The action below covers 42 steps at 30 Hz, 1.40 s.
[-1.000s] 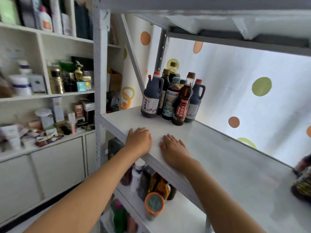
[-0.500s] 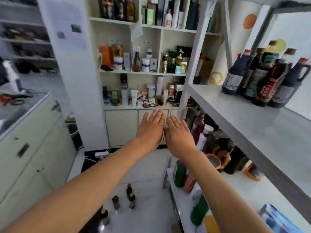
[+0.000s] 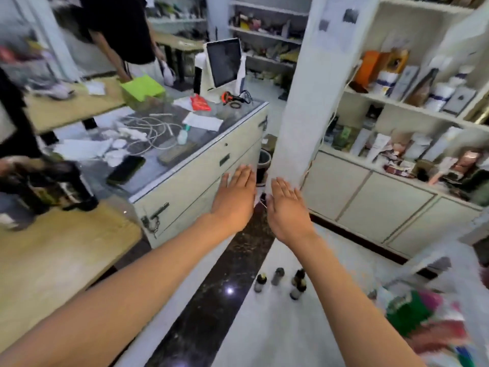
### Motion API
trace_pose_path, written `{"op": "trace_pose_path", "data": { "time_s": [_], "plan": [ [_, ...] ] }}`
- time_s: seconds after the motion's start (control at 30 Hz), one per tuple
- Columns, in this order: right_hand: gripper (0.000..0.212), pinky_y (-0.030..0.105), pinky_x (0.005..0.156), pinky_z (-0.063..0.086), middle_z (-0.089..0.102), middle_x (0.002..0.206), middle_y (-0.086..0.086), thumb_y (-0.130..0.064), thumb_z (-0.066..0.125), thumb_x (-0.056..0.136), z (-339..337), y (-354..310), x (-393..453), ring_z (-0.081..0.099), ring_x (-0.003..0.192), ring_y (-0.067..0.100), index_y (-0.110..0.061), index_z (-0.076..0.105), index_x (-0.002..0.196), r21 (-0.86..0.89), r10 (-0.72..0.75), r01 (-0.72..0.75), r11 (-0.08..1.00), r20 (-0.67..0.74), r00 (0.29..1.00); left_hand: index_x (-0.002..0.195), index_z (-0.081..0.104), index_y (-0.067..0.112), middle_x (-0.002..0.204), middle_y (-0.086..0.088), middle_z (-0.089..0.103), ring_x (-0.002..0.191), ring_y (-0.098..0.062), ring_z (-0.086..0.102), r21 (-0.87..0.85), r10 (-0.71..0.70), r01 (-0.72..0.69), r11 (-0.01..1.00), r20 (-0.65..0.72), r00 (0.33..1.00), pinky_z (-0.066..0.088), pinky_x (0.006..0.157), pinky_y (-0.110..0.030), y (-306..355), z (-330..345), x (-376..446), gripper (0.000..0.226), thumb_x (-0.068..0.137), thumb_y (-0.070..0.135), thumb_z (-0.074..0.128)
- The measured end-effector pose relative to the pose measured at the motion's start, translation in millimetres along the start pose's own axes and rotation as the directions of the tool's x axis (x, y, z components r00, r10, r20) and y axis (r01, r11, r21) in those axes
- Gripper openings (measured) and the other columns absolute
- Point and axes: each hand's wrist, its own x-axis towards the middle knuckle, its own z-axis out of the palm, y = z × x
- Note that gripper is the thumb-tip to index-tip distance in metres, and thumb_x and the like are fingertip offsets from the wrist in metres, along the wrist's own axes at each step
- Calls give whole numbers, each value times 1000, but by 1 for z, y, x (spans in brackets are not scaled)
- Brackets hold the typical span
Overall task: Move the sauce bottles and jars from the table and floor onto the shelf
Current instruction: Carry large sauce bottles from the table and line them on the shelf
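We face a white tiled floor [image 3: 277, 335] crossed by a dark marble strip [image 3: 211, 300]. At ten o'clock a glass-topped counter [image 3: 185, 165] carries cables and papers. No label is legible. Four small bottles [image 3: 280, 282] stand on the floor at five o'clock. Our left hand [image 3: 234, 200] and right hand [image 3: 287, 205] hover flat, fingers straight, empty.

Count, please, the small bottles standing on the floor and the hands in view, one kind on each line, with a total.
Floor bottles: 4, at and
Hands: 2, left hand and right hand, both flat and holding nothing
Total: 6
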Motion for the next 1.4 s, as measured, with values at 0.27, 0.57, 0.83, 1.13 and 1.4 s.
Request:
{"op": "trace_pose_path", "data": {
  "time_s": [0.27,0.57,0.83,1.13,1.4],
  "plan": [
    [52,34,125,2,15,166,8,-28,25,109,105,-211,28,9,154,18,-10,19,158,150,-299,277,949,153,942,155,7,8,164,-7,1,150,-20,-5,-70,-343,342,937,6,939,3,122,-44,-208,9,-117,54,106,21,25],
    [51,36,125,9,22,163,12,-26,30,108,211,-408,34,15,153,22,-8,25,156,234,-489,434,870,293,822,155,7,10,164,-5,3,151,-18,-2,-128,-632,633,763,56,773,7,122,-43,-397,26,-238,55,105,20,26],
    [51,32,122,15,27,162,12,-24,33,107,265,-497,53,20,151,23,-6,27,155,313,-525,429,848,371,766,153,19,8,162,-8,16,150,-21,9,-238,-762,758,608,94,641,15,120,-42,-491,34,-286,51,106,24,27],
    [42,36,97,42,55,139,15,-29,45,103,312,-527,150,51,128,34,-7,46,140,475,-265,68,877,362,894,144,39,4,149,-16,38,134,-32,39,-480,-875,799,362,121,469,33,108,-35,-578,49,-255,46,103,25,42],
    [37,31,84,42,62,125,12,-18,61,94,365,-535,261,60,113,32,-11,46,127,566,-8,-267,780,436,900,137,45,4,140,-15,50,118,-34,53,-580,-959,811,78,180,220,44,93,-37,-671,67,-193,43,95,10,54]
  ]
}}
